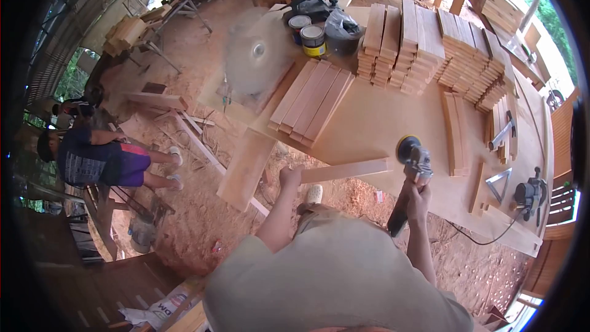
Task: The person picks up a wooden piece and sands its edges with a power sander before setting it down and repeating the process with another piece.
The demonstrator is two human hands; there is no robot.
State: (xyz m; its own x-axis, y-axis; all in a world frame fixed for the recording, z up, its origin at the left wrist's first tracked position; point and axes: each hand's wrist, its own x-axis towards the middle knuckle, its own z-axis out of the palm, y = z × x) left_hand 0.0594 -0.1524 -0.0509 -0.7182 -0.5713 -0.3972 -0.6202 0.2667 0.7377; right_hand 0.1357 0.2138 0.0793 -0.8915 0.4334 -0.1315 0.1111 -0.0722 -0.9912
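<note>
My left hand (291,177) is closed around the near end of a wooden board (347,170), whose far end reaches over the table's edge. In my right hand (419,201) is an angle grinder (419,165), gripped by its dark body. The grinder's round yellow-rimmed disc (405,147) is raised to the right of the board's far end, apart from it. Ahead of both hands lies a low stack of planks (312,101) on the worktable (350,126). Part of the grinder's body is hidden by my fingers.
Tall plank stacks (402,43) stand at the table's back right. Paint cans (313,40) sit behind the low stack. A power tool (530,197), a triangular square (498,183) and a hammer (503,132) lie at right. A person (104,157) works at left. Sawdust covers the ground.
</note>
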